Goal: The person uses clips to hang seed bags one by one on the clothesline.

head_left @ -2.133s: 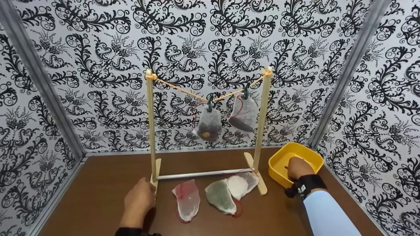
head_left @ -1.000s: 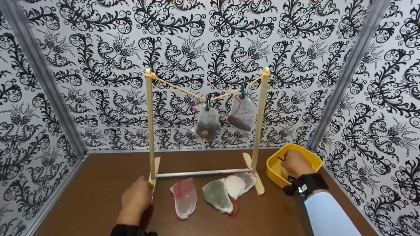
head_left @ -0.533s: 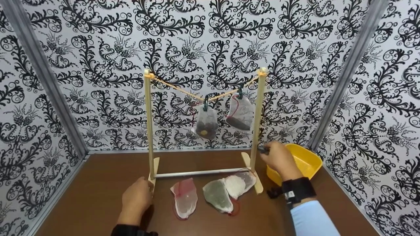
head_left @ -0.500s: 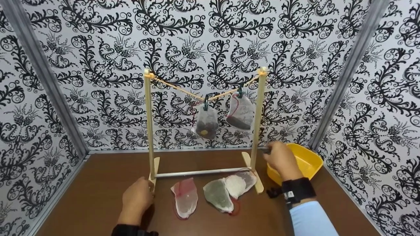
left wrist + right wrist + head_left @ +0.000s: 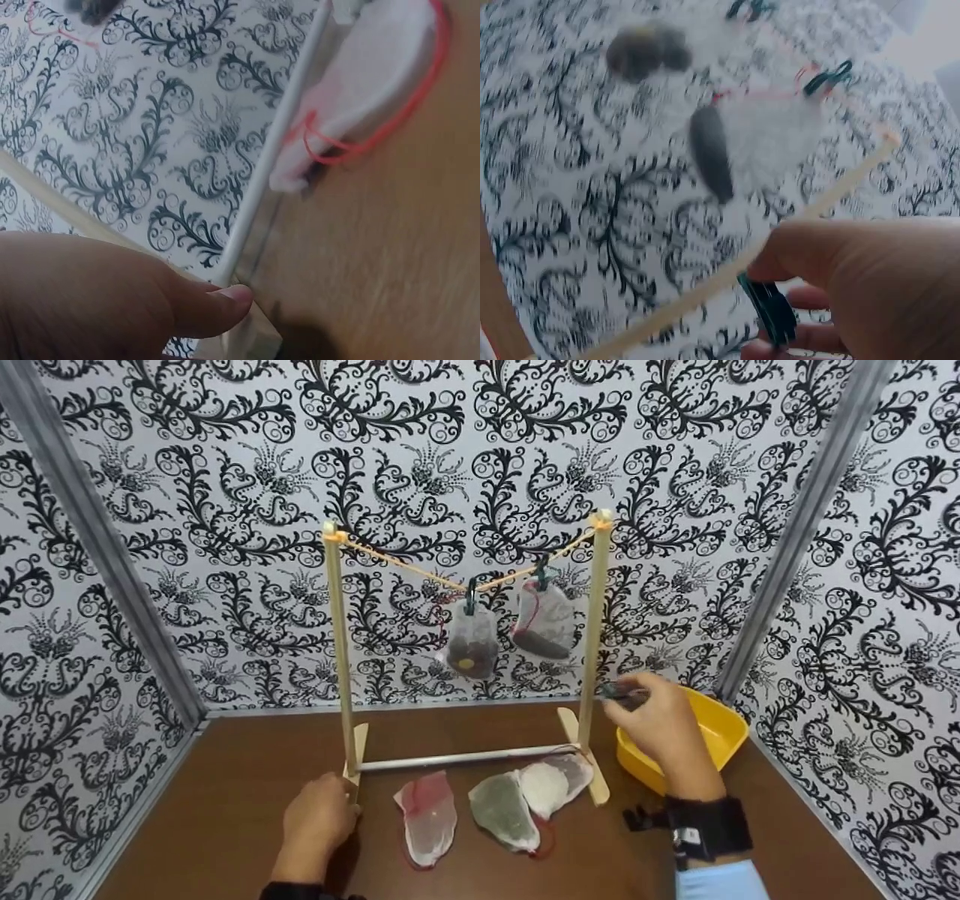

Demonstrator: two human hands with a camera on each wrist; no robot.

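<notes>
My right hand (image 5: 660, 724) pinches a dark green clothespin (image 5: 769, 309) between thumb and fingers, just right of the stand's right post (image 5: 595, 637). My left hand (image 5: 319, 819) grips the wooden foot (image 5: 259, 334) at the stand's left end, its thumb on top in the left wrist view. An orange cord (image 5: 401, 562) sags between the two posts. From it hang two white mesh pouches on dark green clips: one (image 5: 474, 649) with round dark items and a yellow one, the other (image 5: 541, 634) with a long dark piece.
Flat on the brown table lie a pink-and-white pouch (image 5: 431, 825), a greenish pouch (image 5: 502, 814) and a white-filled pouch (image 5: 545, 789), with red drawstrings. A white crossbar (image 5: 469, 758) runs behind them. A yellow tray (image 5: 727, 731) stands at right, partly hidden by my right arm. Patterned walls surround the table.
My right hand has come up out of the yellow tray with the clothespin and moved left toward the right post, turning at the wrist. My left hand stays at the stand's foot.
</notes>
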